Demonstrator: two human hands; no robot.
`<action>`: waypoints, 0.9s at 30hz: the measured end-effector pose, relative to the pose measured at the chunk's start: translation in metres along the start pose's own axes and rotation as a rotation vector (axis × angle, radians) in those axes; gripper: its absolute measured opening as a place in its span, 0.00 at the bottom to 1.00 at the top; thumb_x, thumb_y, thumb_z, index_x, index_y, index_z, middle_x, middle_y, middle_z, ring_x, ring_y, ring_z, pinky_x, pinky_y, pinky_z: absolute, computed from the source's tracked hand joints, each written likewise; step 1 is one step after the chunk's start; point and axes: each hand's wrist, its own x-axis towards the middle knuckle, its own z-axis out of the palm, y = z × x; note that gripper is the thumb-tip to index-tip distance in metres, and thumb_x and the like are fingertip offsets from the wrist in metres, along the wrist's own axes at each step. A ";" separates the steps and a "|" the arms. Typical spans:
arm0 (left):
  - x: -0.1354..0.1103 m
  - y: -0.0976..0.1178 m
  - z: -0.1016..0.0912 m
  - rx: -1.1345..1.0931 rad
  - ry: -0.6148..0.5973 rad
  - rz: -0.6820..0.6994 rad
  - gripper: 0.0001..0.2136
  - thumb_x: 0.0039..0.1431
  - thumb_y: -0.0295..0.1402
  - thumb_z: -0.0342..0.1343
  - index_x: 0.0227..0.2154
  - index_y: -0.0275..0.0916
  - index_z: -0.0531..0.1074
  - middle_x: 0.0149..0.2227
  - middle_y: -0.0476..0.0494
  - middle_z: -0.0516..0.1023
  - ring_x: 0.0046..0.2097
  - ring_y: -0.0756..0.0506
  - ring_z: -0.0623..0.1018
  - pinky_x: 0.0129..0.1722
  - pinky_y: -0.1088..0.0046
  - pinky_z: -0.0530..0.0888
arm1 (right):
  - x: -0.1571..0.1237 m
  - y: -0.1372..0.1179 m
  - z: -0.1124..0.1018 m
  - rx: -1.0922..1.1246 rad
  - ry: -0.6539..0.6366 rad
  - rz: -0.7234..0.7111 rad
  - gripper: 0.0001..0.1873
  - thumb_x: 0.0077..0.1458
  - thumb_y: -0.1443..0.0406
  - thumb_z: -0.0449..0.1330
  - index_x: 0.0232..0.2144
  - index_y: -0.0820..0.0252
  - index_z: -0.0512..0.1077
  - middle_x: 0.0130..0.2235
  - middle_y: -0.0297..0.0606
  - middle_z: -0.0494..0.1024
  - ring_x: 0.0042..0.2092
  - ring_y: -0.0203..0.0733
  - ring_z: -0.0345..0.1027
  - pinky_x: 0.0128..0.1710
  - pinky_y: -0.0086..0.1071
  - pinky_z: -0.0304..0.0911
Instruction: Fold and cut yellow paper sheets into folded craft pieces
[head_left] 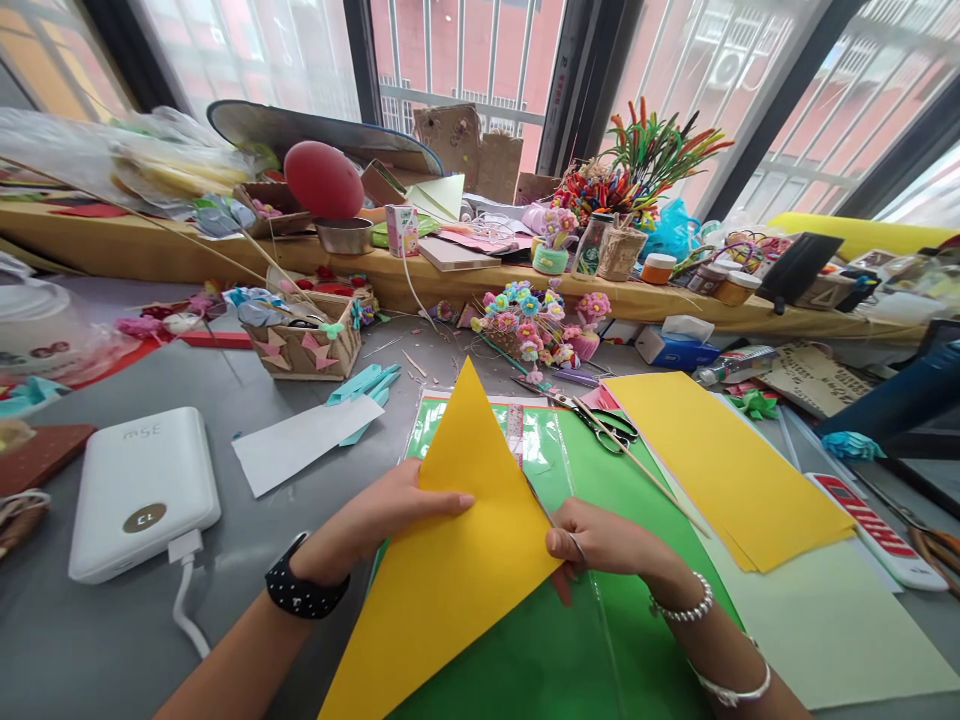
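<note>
Two hands share one piece of yellow paper (465,560) — the left hand (405,505) at its left edge, the right hand (596,540) at its right.

From the left of the grey desk (251,540), a white power bank (142,495) lies with a cable (187,605) plugged in, then a white paper strip (304,445) overlapping some light blue strips (367,390). Next comes the left hand, pinching the yellow paper with its thumb flat on top, the other fingers mostly hidden. The yellow paper is in the middle, above a green sheet (652,630), its peak pointing to the far side and its near-left end running out of view. At its right edge the right hand is closed around what look like slim scissors (540,503), the blade along the edge; whether it also grips the paper's corner cannot be told. Farther right, a thin stick (649,475) lies beside yellow sheets (720,460), which rest on a pale green sheet (847,635).

The yellow paper should handle as light and thin — stiff enough to hold its shape, yet easily creased or torn. A flat pinch well in from the left edge, away from the blade, looks the safest hold.
</note>
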 end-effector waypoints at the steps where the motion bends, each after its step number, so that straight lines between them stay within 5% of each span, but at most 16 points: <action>1: 0.000 0.000 0.000 -0.001 0.000 -0.002 0.17 0.40 0.40 0.60 0.35 0.37 0.70 0.34 0.44 0.78 0.34 0.42 0.76 0.33 0.70 0.71 | 0.000 0.001 0.000 0.003 -0.002 0.002 0.41 0.45 0.39 0.37 0.13 0.67 0.71 0.13 0.33 0.60 0.18 0.30 0.53 0.19 0.25 0.50; 27: 0.003 -0.004 -0.006 -0.072 -0.080 -0.027 0.17 0.43 0.37 0.60 0.37 0.36 0.69 0.35 0.42 0.78 0.33 0.44 0.77 0.32 0.72 0.72 | 0.005 0.002 0.003 0.033 -0.019 -0.130 0.43 0.45 0.38 0.35 0.12 0.67 0.70 0.14 0.37 0.65 0.18 0.29 0.53 0.17 0.24 0.51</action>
